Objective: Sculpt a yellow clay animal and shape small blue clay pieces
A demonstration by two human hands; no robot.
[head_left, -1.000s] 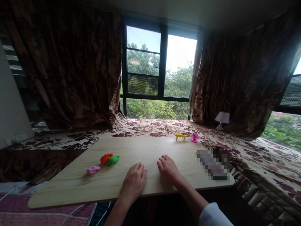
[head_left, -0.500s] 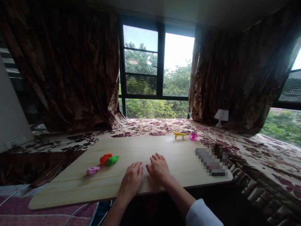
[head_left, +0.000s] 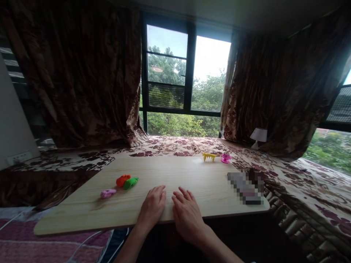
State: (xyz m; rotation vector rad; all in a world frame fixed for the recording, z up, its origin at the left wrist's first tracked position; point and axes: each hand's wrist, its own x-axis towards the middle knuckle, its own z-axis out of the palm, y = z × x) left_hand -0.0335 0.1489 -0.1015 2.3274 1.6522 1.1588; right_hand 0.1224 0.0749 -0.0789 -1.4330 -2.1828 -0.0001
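Observation:
My left hand lies flat on the near edge of a light wooden board, fingers together and stretched out, holding nothing. My right hand rests beside it at the same edge, fingers spread, also empty. To the left on the board sit three small toys: an orange one, a green one touching it, and a pink one. At the board's far right edge stand a yellow toy and a pink toy.
A blurred-out object lies at the board's right edge. Floral bedding surrounds the board. A small white lamp stands by the brown curtains. White cables run below the board on the left.
My right hand has drawn back toward me to the board's near edge, close beside my left hand. The left hand has barely moved. The toys are where they were.

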